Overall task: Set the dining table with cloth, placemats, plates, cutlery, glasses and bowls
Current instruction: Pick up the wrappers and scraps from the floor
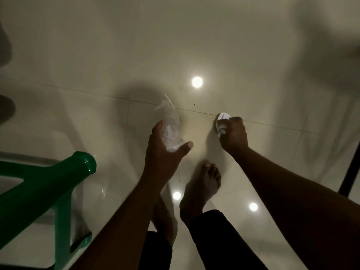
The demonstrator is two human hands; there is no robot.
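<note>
Glossy cream floor tiles [253, 45] fill the view, with ceiling lights reflected in them; no dining table is visible, so I read this as carrying items over, with setting still to come. Left hand [165, 151] holds a clear glass [169, 123] from below: palm up, thumb across the base end, fingers round the far side as far as I can tell. The glass's long axis runs away from the body, tilted forward and slightly left, with its far end well past the fingertips. It looks transparent, wrapped in or made of crinkled clear plastic; blur stops me telling which. Right hand [232, 133] is curled into a fist round a small white and silver thing [222, 123], only partly showing past the knuckles, maybe a rolled napkin or a small bowl, can't tell. Both hands are at about the same reach, near each other but apart, neither touching the other's load. Bare feet [202, 184] stand on the tiles directly below the hands. Green plastic chair [44, 184] sits low left, just beside the left forearm, so it is the nearest snag for a leftward swing. Dark pole [350, 162] stands at the right edge, clear of the right arm. Whichever way the table lies, both loads go down separately, the glass needing to be turned upright first.
</note>
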